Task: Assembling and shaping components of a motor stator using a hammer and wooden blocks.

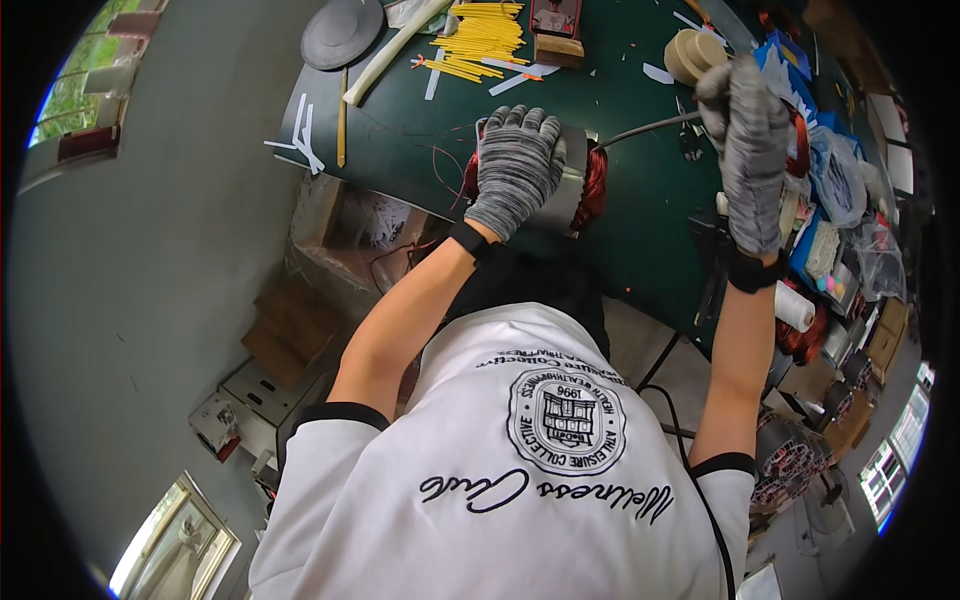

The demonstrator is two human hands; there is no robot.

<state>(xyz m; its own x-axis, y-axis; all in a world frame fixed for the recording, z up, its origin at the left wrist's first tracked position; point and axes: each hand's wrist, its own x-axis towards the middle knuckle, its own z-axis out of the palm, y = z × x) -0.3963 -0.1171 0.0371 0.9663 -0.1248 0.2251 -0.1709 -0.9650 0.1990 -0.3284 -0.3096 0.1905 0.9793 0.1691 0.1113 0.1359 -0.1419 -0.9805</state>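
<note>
A motor stator (574,165) lies on the dark green table in front of me, its bundled red-brown copper windings (594,190) bulging from both ends. My left hand (518,165), in a grey striped glove, grips the stator's left part, with its fingers over the top. From the stator's right end a thin grey cord (650,126) stretches up to the right. It meets my raised right hand (748,150), also gloved and closed on the cord; the exact grip is hidden. Thin reddish wires (447,165) loop out at the stator's left.
Yellow sticks (480,40), a phone (556,18) on a wooden block and a grey round disc (343,30) stand at the back. White strips (306,135) are scattered about. Scissors (690,135) and a tape roll (692,58) lie right. Plastic bags (838,175) and bins crowd the right edge.
</note>
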